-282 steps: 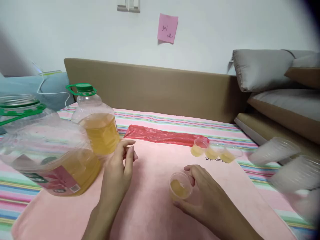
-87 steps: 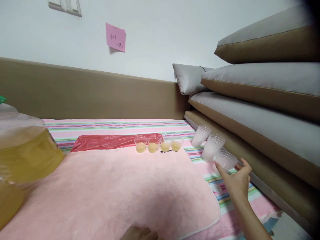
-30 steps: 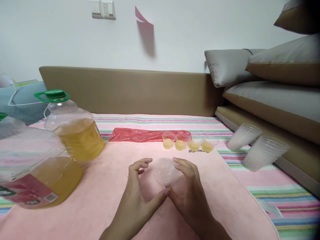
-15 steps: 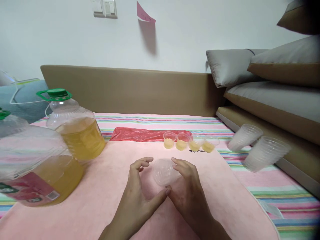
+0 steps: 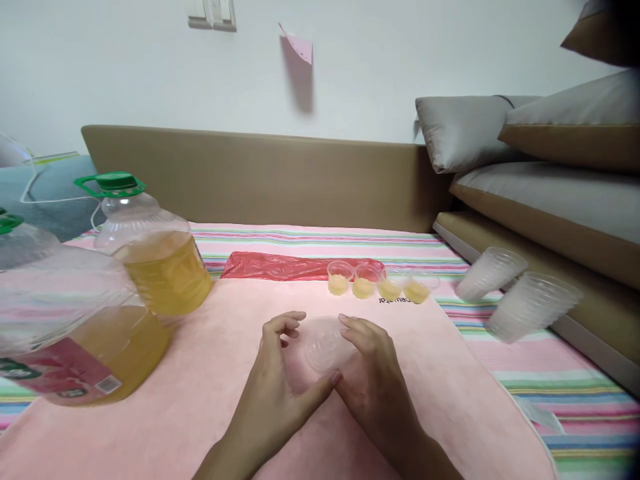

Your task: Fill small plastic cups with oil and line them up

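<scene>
Clear cup sits mid-frame on the pink towel; left hand and right hand fingers curl around it, pinching it.

1. Setting: home, bedroom or living rm; domestic, not a lab or shop.
2. Tan upholstered backboard along white wall; soft furnishing, not work furniture.
3. Grey/tan cushions stacked at right, w/ a grey pillow leaning at the corner.
4. Striped multicolour sheet spread over the surface, pink fleece blanket laid on top; household linen.
5. Wall light switch & pink sticky note, handwritten side not readable.
6. White charging cable on a blue-grey seat at far left.
7. Two large cooking-oil bottles, green caps; household grocery type.
</scene>
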The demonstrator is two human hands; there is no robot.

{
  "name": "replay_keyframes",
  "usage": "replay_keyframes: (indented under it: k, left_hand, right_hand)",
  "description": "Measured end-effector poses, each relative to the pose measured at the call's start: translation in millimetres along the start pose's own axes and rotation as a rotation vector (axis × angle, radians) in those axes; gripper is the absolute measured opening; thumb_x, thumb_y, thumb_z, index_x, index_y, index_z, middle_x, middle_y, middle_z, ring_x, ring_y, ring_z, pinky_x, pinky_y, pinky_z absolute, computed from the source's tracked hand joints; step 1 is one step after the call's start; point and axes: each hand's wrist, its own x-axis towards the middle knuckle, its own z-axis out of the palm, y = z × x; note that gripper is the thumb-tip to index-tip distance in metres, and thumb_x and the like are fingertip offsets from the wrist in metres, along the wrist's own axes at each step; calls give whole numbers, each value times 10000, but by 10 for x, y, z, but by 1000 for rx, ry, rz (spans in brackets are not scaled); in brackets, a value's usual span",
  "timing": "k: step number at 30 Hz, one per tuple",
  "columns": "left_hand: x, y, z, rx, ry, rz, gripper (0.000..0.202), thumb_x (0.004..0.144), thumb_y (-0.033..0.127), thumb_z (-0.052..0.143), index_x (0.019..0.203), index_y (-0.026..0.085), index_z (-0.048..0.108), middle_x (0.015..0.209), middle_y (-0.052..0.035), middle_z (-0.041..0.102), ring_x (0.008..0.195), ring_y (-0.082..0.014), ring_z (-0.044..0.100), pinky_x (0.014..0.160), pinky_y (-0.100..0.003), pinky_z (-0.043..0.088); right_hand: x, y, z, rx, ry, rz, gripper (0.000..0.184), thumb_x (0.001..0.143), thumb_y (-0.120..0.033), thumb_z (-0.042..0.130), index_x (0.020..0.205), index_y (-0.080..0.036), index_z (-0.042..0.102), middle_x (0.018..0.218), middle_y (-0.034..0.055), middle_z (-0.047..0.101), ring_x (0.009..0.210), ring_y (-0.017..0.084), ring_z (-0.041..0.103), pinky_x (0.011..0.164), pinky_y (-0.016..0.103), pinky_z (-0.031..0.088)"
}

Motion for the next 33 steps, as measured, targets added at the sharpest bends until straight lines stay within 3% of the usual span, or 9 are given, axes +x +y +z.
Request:
replay_keyframes:
  k: [18, 33]
  left_hand:
    - [-5, -23, -2, -12, -3, 36, 603, 860, 335, 749, 1307, 323, 344, 1337, -50, 474, 1267, -252, 522, 1089, -522, 478]
    - [13, 21, -13, -43, 27, 9, 593, 849, 307, 758, 1285, 328, 357, 1323, -40, 480, 1232, -245, 545, 1052, -493, 499]
  right_hand:
    - [18, -15, -26, -39, -45, -43, 425, 956, -11, 529, 1356, -148, 490, 1441, 126, 504, 1346, 297, 426, 1109, 478, 336]
    - [54, -1, -76, -92, -54, -42, 442, 941, -5, 503, 1341, -192, 486, 1422, 121, 522, 1324, 308, 450, 1064, 491, 349]
